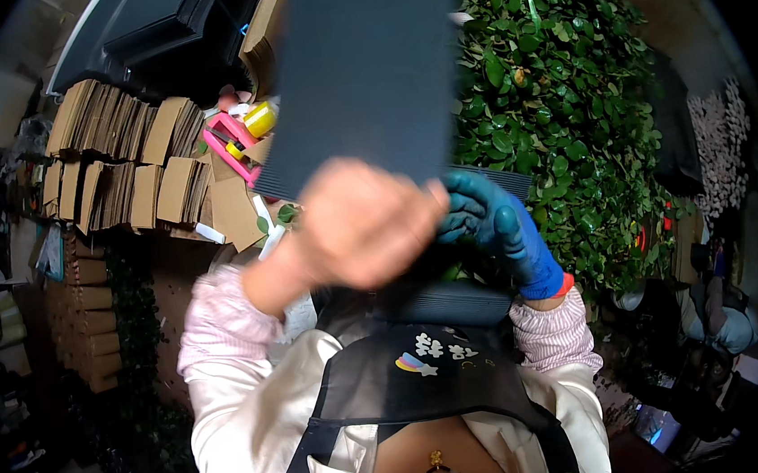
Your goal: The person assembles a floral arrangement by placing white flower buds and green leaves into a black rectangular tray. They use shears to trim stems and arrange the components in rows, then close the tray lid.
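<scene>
My left hand [364, 224] is bare and smeared by motion, with its fingers curled in like a fist. It overlaps the lower end of a large black sheet [369, 75], which reaches to the top of the view. Whatever sits inside the fist is hidden. In a blue and teal glove, my right hand [500, 230] is just to the right, fingers apart and slightly bent, palm towards the left hand. Behind its fingertips shows a black ridged sheet [505, 178]. Another dark ridged piece [444, 307] lies low against my apron [383, 380].
Cut brown cardboard pieces [109, 192] stand in rows at the left. Beside them are a pink tape dispenser [231, 141] and a yellow roll [260, 119]. A mass of green leafy stems [557, 113] fills the right side. At far right, another person [729, 323] is partly visible.
</scene>
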